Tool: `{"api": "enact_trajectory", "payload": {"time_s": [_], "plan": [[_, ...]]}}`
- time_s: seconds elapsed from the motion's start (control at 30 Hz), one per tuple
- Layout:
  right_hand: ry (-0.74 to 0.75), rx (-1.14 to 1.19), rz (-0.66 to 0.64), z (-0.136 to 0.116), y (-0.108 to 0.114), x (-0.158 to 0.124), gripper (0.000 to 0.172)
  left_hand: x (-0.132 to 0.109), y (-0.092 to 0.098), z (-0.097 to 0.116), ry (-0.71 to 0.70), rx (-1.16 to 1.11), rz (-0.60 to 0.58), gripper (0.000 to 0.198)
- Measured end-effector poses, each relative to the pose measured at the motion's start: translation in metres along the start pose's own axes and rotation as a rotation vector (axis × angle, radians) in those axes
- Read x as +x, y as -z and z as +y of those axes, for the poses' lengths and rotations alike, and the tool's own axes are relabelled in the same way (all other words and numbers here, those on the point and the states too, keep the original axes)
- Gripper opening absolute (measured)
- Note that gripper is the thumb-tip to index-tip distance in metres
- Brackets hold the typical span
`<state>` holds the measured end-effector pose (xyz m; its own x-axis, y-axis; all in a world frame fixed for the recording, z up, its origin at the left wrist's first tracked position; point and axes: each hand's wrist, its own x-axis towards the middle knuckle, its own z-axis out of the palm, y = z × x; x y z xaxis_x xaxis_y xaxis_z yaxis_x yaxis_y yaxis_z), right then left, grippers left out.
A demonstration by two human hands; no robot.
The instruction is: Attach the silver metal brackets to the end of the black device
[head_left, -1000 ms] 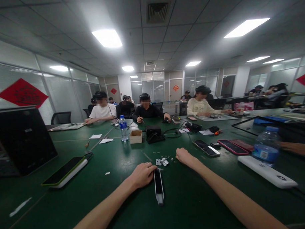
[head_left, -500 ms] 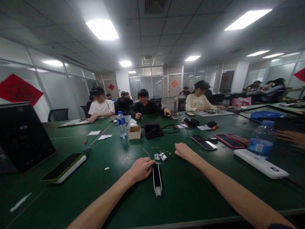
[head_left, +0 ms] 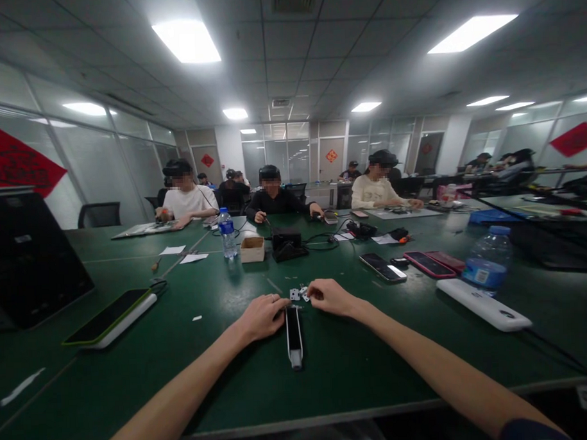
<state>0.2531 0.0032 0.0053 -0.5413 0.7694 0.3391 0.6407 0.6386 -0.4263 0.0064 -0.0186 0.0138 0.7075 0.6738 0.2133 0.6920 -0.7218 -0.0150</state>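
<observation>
Several small silver metal hinge pieces (head_left: 299,295) lie on the green table (head_left: 356,352) just above a narrow black-and-white bar (head_left: 294,339). My right hand (head_left: 328,298) reaches in from the right, its fingertips touching the nearest metal piece. Whether it grips that piece is hidden by the fingers. My left hand (head_left: 262,317) rests beside the top end of the bar with its fingers curled together, and nothing shows in it.
Ahead stand a cardboard box (head_left: 253,249), a water bottle (head_left: 227,235) and a black device (head_left: 287,244) with cables. Phones (head_left: 382,267) and a white power strip (head_left: 483,304) lie to the right. A dark tablet (head_left: 30,261) stands left. Co-workers sit across the table.
My right hand has moved left onto the metal pieces, closer to my left hand. The whole view has shifted as my head moved, and a co-worker's hand at the right edge has gone.
</observation>
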Motion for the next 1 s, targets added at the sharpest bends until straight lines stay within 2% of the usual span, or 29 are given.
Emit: {"api": "enact_trajectory", "payload": {"time_s": [0.33,0.67,1.0], "plan": [[0.054,0.087,-0.043,-0.015,-0.01,-0.002,0.014,0.0,-0.002,-0.004,-0.003,0.015,0.01,0.032],[0.04,0.156,-0.088,-0.008,-0.011,-0.003,0.016,0.0,-0.004,-0.003,-0.015,0.013,0.005,0.03],[0.105,0.131,-0.056,-0.011,-0.01,-0.004,0.018,-0.001,-0.003,-0.001,-0.014,0.018,0.009,0.03]]}}
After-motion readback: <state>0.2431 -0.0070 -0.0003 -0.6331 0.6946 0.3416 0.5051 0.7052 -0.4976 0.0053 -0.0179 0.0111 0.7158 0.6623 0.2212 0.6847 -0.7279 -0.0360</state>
